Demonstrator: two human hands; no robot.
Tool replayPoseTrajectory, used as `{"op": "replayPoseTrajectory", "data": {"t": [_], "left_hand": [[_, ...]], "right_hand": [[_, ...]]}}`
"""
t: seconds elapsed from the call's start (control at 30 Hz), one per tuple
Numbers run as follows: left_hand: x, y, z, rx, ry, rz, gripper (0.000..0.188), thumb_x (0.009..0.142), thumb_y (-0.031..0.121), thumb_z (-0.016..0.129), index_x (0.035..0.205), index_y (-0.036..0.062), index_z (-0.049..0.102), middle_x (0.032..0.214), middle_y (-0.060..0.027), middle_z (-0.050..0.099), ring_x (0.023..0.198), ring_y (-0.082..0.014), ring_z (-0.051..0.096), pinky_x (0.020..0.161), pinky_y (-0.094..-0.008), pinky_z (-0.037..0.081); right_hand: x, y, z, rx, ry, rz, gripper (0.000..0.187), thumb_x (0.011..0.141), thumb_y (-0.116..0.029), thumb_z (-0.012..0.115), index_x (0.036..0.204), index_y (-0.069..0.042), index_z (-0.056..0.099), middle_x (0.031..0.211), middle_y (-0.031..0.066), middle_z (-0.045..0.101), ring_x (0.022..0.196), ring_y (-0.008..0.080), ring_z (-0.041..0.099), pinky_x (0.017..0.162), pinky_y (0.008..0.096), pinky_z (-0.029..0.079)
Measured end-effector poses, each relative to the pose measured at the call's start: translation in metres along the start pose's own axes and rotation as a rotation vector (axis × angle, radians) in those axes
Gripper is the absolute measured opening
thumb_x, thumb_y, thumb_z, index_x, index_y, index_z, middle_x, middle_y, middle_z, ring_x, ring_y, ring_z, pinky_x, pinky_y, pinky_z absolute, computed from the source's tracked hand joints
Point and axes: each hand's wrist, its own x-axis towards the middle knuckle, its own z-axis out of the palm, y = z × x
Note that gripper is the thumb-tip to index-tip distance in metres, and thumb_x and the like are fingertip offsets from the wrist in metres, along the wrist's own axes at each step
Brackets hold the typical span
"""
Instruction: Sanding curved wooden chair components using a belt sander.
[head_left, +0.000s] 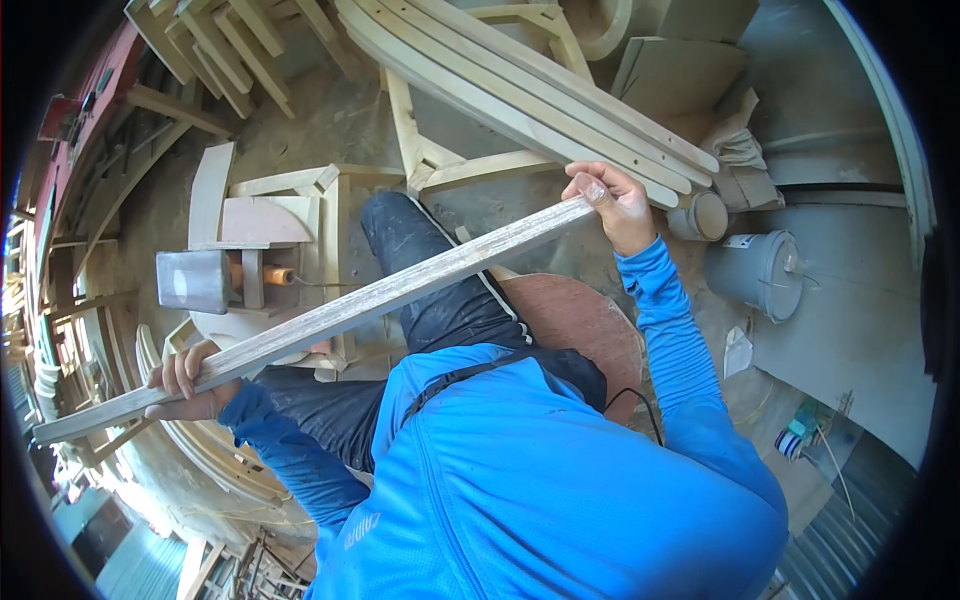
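A long, straight wooden strip [400, 285] with a rough, whitish top face lies slantwise across my lap, higher at the right of the view. My left hand [192, 383] grips it near its lower left end, fingers over the top and thumb beneath, with the tip sticking out beyond. At the other end my right hand [617, 205] is closed round the strip, its dusty thumb on the upper face. Part of the right fingers is hidden behind the wood.
Several curved wooden rails [520, 95] rest on a wooden frame [470, 170] ahead. A low wooden stand [335, 225] with a grey box-shaped thing [193, 281] is at left. A grey lidded bucket [775, 275] lies at right; a round reddish board [590, 330] is beside my hip.
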Motion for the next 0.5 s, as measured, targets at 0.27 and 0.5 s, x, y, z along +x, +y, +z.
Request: {"op": "replayPoseTrajectory", "data": {"t": [0.27,0.5], "left_hand": [[-0.004,0.008,-0.004,-0.014,-0.07,0.025,0.039,0.075,0.036,0.093,0.099,0.0171,0.068,0.074,0.0078,0.065,0.061,-0.0052,0.061,0.071,-0.0264,0.049],[-0.002,0.009,0.0,-0.002,-0.064,0.044,0.038,0.083,0.047,0.084,0.099,0.0161,0.07,0.073,0.0071,0.065,0.06,-0.0066,0.062,0.068,-0.0263,0.05]], "right_hand": [[0.001,-0.008,0.019,0.024,-0.24,0.08,0.041,0.091,-0.014,0.08,0.127,-0.002,0.066,0.103,0.0045,0.072,0.095,0.0104,0.067,0.088,0.0268,0.056],[-0.005,-0.015,0.007,0.11,-0.332,0.101,0.041,0.092,-0.011,0.078,0.13,-0.003,0.065,0.112,0.0055,0.07,0.103,0.0125,0.066,0.096,0.029,0.055]]}}
